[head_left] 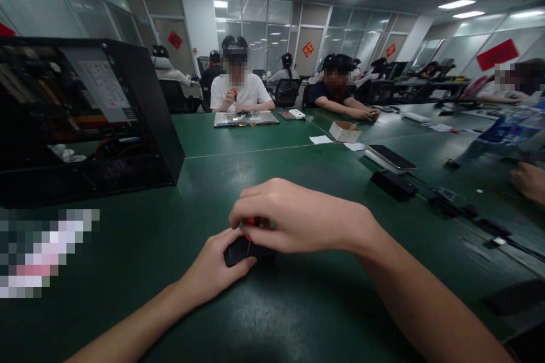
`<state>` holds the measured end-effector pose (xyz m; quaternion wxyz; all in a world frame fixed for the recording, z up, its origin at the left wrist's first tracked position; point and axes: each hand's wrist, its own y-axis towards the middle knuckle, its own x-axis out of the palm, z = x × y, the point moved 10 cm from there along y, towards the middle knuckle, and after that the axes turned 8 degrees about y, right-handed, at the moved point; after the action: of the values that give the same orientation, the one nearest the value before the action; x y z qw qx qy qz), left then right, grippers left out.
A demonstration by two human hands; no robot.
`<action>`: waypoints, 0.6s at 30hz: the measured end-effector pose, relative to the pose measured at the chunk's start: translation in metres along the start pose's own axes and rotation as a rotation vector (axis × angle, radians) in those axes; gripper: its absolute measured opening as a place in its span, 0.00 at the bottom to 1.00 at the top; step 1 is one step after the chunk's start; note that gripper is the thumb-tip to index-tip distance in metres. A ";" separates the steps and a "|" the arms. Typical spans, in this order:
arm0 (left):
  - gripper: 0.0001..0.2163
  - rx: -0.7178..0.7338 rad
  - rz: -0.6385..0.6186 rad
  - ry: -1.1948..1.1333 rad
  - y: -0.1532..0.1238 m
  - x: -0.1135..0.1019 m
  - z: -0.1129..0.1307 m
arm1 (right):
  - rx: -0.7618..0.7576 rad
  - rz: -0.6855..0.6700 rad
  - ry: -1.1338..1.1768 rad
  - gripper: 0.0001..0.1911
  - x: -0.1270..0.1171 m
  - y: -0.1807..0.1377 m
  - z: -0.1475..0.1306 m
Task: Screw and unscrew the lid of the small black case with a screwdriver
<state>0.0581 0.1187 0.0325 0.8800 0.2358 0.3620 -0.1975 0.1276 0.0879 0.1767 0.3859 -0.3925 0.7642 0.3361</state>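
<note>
A small black device with a rounded corner [236, 252] lies on the green tabletop in front of me. My left hand [217, 266] is closed around its left side, with the thumb along the near edge. Above it, my right hand [283, 218] grips a screwdriver [256, 220] with a red-orange and black handle. The thin shaft points down at the device's top face. Fingers cover most of the handle, and the right hand hides the far part of the device. I cannot tell whether the tip sits in a screw.
An open black computer case [145, 125] stands at the left. To the right are a phone on a white box [389, 159], a black block [394, 184] and cables. Further back is an open carton [344, 131]. Co-workers sit across the table; another person's hand [529, 181] shows at right.
</note>
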 end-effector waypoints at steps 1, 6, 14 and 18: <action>0.12 0.002 0.010 -0.002 0.000 -0.001 -0.001 | -0.006 -0.007 0.015 0.09 0.001 0.000 -0.002; 0.13 -0.022 -0.031 -0.014 0.001 0.004 -0.004 | -0.005 0.002 0.037 0.18 0.000 -0.004 -0.009; 0.15 0.009 -0.035 0.023 0.002 0.003 0.000 | 0.176 -0.021 -0.123 0.11 -0.002 -0.017 0.005; 0.15 -0.005 -0.034 0.039 0.003 0.002 0.000 | 0.130 -0.046 -0.087 0.12 0.002 -0.021 -0.001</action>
<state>0.0607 0.1209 0.0314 0.8699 0.2312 0.3834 -0.2068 0.1446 0.0771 0.1710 0.4511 -0.3690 0.7578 0.2935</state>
